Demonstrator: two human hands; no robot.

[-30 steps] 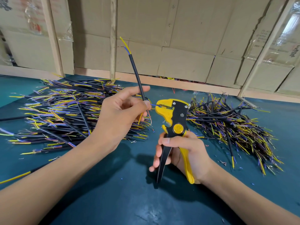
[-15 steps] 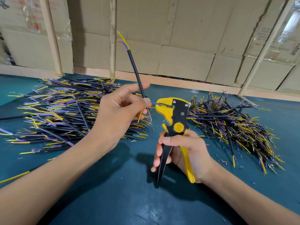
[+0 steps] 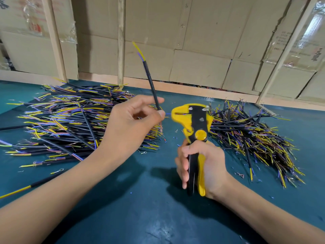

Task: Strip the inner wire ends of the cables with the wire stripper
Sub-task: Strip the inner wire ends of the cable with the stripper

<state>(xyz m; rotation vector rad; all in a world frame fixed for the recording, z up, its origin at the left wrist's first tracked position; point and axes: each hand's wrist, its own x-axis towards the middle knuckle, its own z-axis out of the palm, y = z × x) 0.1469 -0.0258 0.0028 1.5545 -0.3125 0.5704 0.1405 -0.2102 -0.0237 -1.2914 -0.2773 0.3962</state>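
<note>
The left hand point(image 3: 130, 124) pinched a thin black-sheathed cable point(image 3: 151, 85), standing nearly upright, its blue inner wire pointing right toward the yellow-and-black wire stripper point(image 3: 193, 124), handles squeezed in the right hand point(image 3: 202, 166).

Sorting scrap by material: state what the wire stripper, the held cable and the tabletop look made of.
Wire stripper: yellow moulded plastic body, black matte plates, probably metal, with shiny screws. Cable: smooth black sheath, likely rubber or PVC, yellow and blue insulated cores at the tip. Tabletop: teal mat with dull sheen, seemingly rubber or vinyl.
</note>
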